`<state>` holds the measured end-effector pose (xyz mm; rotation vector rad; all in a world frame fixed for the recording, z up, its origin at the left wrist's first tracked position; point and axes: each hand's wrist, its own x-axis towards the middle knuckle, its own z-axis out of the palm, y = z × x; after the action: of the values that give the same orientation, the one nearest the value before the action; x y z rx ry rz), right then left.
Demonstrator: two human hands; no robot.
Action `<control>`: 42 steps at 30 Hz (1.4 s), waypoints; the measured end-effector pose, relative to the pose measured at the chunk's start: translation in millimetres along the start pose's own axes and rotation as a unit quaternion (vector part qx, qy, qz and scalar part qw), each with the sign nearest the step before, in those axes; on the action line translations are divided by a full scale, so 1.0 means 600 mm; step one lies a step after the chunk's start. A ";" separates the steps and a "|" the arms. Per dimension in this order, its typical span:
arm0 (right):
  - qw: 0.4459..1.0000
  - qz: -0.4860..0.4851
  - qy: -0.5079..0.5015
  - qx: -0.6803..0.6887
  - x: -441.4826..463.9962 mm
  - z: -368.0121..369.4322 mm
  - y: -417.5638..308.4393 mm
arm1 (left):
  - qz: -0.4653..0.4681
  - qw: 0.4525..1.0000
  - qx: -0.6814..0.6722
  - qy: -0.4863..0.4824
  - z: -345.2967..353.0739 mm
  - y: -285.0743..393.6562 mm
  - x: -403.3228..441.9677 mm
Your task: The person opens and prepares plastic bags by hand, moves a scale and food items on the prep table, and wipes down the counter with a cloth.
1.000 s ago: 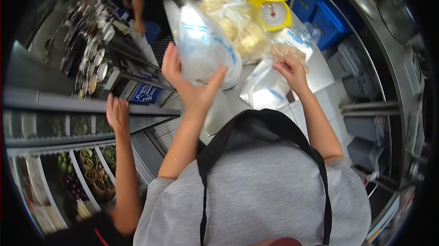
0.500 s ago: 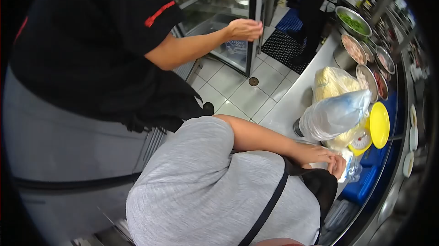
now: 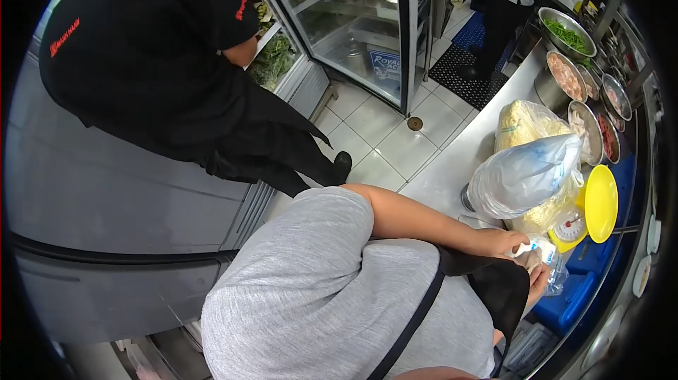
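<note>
My left hand reaches over the counter with thumb and fingers pinched together at the edge of a thin, crumpled clear plastic bag. Just below it, my right hand has its fingers closed at the other side of the same plastic; my own apron hides part of it. White packaging with blue print lies right beyond my fingers. Near my left hand stand a bulky bluish plastic bag over a container, a bag of pale yellow shreds and a yellow kitchen scale with its yellow pan.
Metal bowls of meat and chopped greens line the counter. Blue bins sit beyond my hands. A co-worker in black stands by the open glass fridge door; another person is farther back.
My hands have moved apart, with plastic now showing between them. The co-worker in black has turned to the fridge shelves and drawn the outstretched arm back. The view has shifted slightly.
</note>
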<state>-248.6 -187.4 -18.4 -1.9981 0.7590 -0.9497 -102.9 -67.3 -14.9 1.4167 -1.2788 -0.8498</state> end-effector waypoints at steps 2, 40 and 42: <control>0.986 0.046 -0.115 0.113 -0.003 -0.002 -0.027 | 0.004 0.999 -0.035 -0.007 0.041 -0.064 0.034; 0.832 -0.087 -0.401 0.373 0.051 0.161 0.087 | -0.307 0.927 0.214 0.026 0.024 -0.088 -0.014; 0.833 -0.109 -0.387 0.380 0.052 0.163 0.090 | -0.285 0.933 0.215 0.050 0.025 -0.090 -0.010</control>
<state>-160.8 -200.9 -92.9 -1.5241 -0.2905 -0.3640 -104.0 -68.3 -71.0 2.2206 -1.0172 -0.8834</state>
